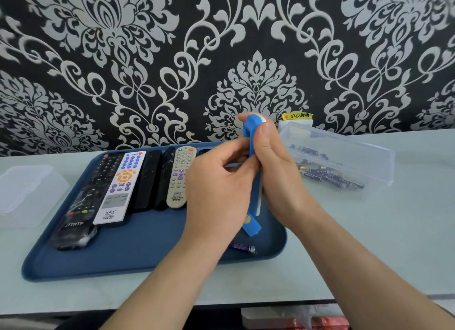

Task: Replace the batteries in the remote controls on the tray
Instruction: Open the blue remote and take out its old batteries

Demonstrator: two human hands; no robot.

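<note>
1. The slim blue plastic remote control [251, 137] is held upright and edge-on above the dark blue plastic tray [147, 243].
2. The right hand [275, 167] grips its upper half. The left hand [216, 189] curls its fingers round the middle, apparently working at the battery compartment.
3. A purple cylindrical battery [242, 246] lies loose on the tray. The next move probably calls for fresh cells from the clear plastic box [344, 157].

The blue remote [249, 130] is seen edge-on: its mid-length is covered by the left hand [216, 182] and right hand [275, 165], and its key face is out of sight. Loose battery [242, 246], at 5 o'clock on the tray [123, 273]: left end hidden behind the left wrist. Boxed batteries [330, 176], at 3 o'clock: print too small to read. Translucent container [27, 194], at 9 o'clock: cut by the picture's edge.
</note>
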